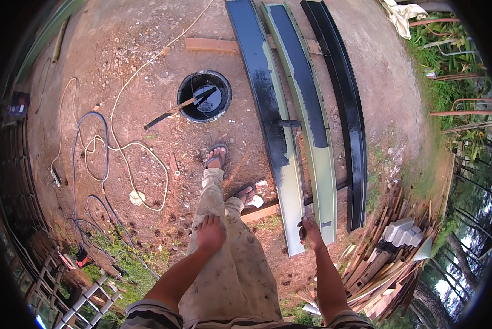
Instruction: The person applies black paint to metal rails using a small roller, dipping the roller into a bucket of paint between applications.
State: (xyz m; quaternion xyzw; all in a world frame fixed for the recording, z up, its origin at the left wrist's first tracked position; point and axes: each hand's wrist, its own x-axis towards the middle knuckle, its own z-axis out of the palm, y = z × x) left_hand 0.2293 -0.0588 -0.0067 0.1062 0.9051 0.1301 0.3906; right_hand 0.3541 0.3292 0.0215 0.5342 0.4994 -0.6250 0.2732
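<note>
My right hand (310,234) is closed round the handle of a paint roller (289,123). Its dark roller head lies across the left of three long metal beams. Black paint covers the far part of that left beam (276,123), while its near end is bare pale green. The middle beam (298,60) is black along its far stretch and green nearer me. Wholly black and glossy is the right beam (356,142). My left hand (210,232) lies on my left thigh with its fingers stretched out, holding nothing.
A black tub (228,98) with dark paint stands left of the beams, a stick-handled tool (172,111) across it. Wooden supports (213,45) lie under the beams. Hoses and cords (112,148) coil at left. Scrap timber (366,274) is piled at right, by plants.
</note>
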